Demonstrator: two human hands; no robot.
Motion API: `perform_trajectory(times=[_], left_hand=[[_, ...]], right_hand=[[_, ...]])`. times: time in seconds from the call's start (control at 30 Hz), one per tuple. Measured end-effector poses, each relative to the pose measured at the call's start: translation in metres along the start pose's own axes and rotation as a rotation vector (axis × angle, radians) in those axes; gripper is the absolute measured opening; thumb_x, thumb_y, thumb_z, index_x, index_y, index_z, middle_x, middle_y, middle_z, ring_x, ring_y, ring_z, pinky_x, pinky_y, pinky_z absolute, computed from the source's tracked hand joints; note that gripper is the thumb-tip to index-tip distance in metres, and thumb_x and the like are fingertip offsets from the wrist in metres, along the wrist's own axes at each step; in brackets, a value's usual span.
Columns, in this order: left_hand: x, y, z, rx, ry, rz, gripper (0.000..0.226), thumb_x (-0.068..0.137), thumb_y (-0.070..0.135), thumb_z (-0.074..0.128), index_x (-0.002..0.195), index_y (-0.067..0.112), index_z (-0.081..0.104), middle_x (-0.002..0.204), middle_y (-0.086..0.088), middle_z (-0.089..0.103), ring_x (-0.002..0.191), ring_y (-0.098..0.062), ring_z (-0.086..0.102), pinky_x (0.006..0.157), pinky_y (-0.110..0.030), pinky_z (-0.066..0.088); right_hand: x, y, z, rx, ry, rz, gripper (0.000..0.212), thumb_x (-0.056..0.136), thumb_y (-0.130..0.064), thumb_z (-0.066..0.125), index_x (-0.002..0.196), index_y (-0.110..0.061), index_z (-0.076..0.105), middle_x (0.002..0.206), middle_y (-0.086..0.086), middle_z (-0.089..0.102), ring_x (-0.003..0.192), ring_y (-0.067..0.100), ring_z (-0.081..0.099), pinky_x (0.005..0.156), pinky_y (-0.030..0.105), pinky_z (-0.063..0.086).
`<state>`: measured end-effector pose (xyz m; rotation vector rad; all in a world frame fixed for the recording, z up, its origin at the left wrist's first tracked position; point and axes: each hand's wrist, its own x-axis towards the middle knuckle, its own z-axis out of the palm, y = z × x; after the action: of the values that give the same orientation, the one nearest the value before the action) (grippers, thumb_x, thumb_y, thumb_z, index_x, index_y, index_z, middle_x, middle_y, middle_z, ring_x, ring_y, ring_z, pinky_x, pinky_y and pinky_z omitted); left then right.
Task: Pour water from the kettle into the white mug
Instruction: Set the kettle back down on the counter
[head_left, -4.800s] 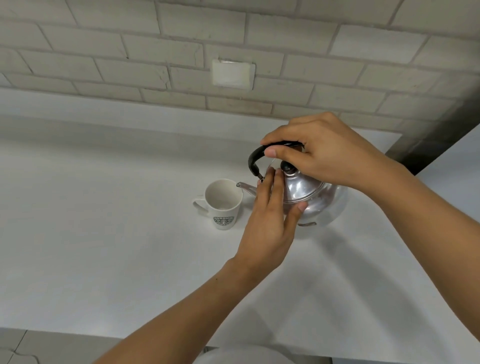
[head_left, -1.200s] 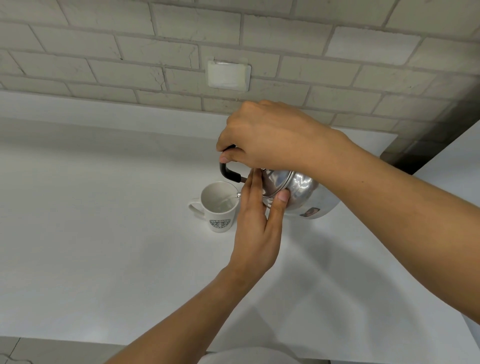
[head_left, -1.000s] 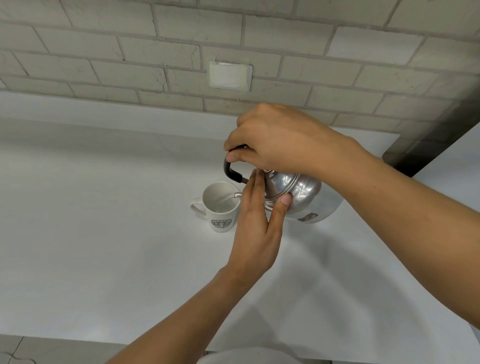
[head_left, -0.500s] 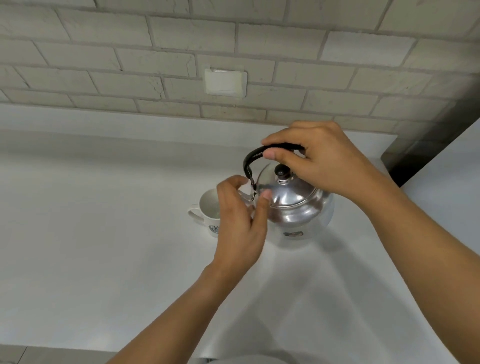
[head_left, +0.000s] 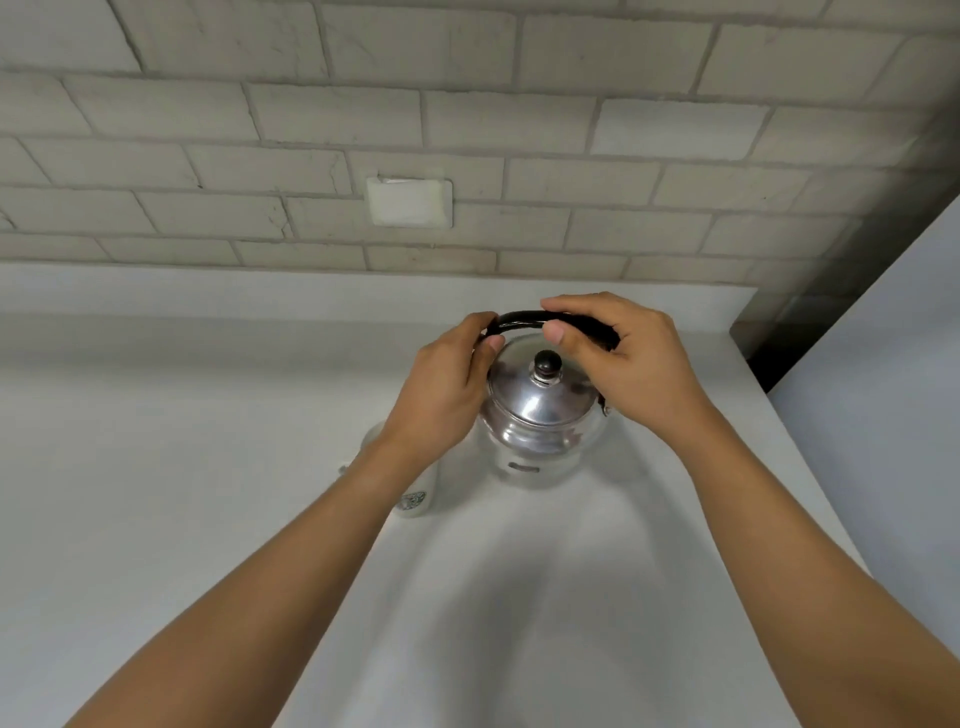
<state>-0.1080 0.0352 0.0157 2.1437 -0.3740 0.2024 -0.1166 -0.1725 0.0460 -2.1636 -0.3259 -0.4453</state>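
Crossing the white counter (head_left: 156, 493), 2 bare arms reach the upright kettle (head_left: 540, 415). The mug (head_left: 415, 501) sits just left, mostly hidden. Both the left hand (head_left: 441, 395) and right hand (head_left: 634, 364) clasp its black handle (head_left: 519, 318), the safest hold: polished steel looks slippery and probably water-heavy.
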Motion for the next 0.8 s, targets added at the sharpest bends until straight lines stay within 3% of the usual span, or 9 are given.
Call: perform_trajectory(times=[0.03,0.1,0.2,0.27,0.33,0.47,0.67,0.8], left_hand=[[0.008,-0.003,0.001,0.030,0.005,0.007,0.034,0.112,0.028,0.044,0.140,0.016,0.060,0.096,0.010,0.065,0.082,-0.004,0.060,0.072,-0.009,0.044],[0.025,-0.011,0.001,0.068,0.016,0.000,0.033,0.113,0.026,0.043,0.138,0.014,0.061,0.095,0.005,0.067,0.078,-0.006,0.059,0.067,-0.007,0.042],[0.049,-0.025,0.003,0.070,0.038,-0.047,0.031,0.112,0.024,0.042,0.135,0.014,0.061,0.097,-0.006,0.073,0.075,-0.017,0.061,0.069,-0.026,0.049],[0.063,-0.036,0.006,0.056,0.043,-0.085,0.031,0.112,0.023,0.042,0.134,0.013,0.061,0.101,-0.012,0.074,0.081,-0.028,0.064,0.075,-0.040,0.054],[0.077,-0.046,0.010,0.044,0.036,-0.115,0.029,0.112,0.024,0.041,0.130,0.013,0.061,0.102,-0.013,0.073,0.085,-0.032,0.065,0.078,-0.044,0.054],[0.105,-0.070,0.019,0.036,0.026,-0.164,0.027,0.112,0.027,0.041,0.128,0.020,0.061,0.082,0.007,0.064,0.076,-0.019,0.059,0.067,-0.031,0.049],[0.130,-0.094,0.033,-0.014,0.024,-0.225,0.030,0.111,0.024,0.042,0.133,0.016,0.061,0.098,-0.011,0.071,0.080,-0.026,0.061,0.082,-0.048,0.057],[0.138,-0.106,0.042,-0.016,0.022,-0.202,0.029,0.111,0.022,0.042,0.132,0.013,0.061,0.092,-0.004,0.067,0.083,-0.025,0.062,0.074,-0.033,0.051]], right_hand=[[0.003,0.008,0.002,-0.005,0.010,0.022,0.036,0.092,-0.047,0.068,0.125,-0.033,0.071,0.111,-0.017,0.072,0.104,-0.003,0.065,0.088,0.014,0.051],[0.007,0.029,0.005,-0.044,0.024,0.090,0.047,0.093,-0.055,0.063,0.136,-0.035,0.062,0.118,-0.014,0.066,0.107,-0.003,0.062,0.092,0.013,0.047],[0.015,0.061,0.014,-0.068,-0.037,0.220,0.052,0.099,-0.055,0.052,0.146,-0.033,0.049,0.125,-0.009,0.062,0.105,0.009,0.064,0.089,0.024,0.047],[0.022,0.079,0.024,-0.071,-0.075,0.238,0.041,0.104,-0.045,0.047,0.143,-0.030,0.050,0.115,-0.007,0.066,0.097,0.015,0.068,0.081,0.025,0.046],[0.033,0.092,0.034,-0.088,-0.087,0.252,0.033,0.107,-0.035,0.044,0.137,-0.024,0.052,0.101,-0.001,0.071,0.089,0.019,0.068,0.072,0.027,0.045],[0.060,0.112,0.051,-0.162,-0.146,0.331,0.031,0.108,-0.032,0.038,0.133,-0.020,0.051,0.086,0.002,0.067,0.070,0.011,0.060,0.056,0.025,0.040],[0.089,0.136,0.068,-0.163,-0.168,0.394,0.030,0.108,-0.033,0.037,0.130,-0.021,0.052,0.106,0.014,0.070,0.088,0.032,0.066,0.074,0.039,0.054],[0.094,0.149,0.074,-0.139,-0.171,0.411,0.028,0.107,-0.028,0.039,0.129,-0.021,0.054,0.106,0.013,0.070,0.087,0.031,0.065,0.064,0.032,0.047]])
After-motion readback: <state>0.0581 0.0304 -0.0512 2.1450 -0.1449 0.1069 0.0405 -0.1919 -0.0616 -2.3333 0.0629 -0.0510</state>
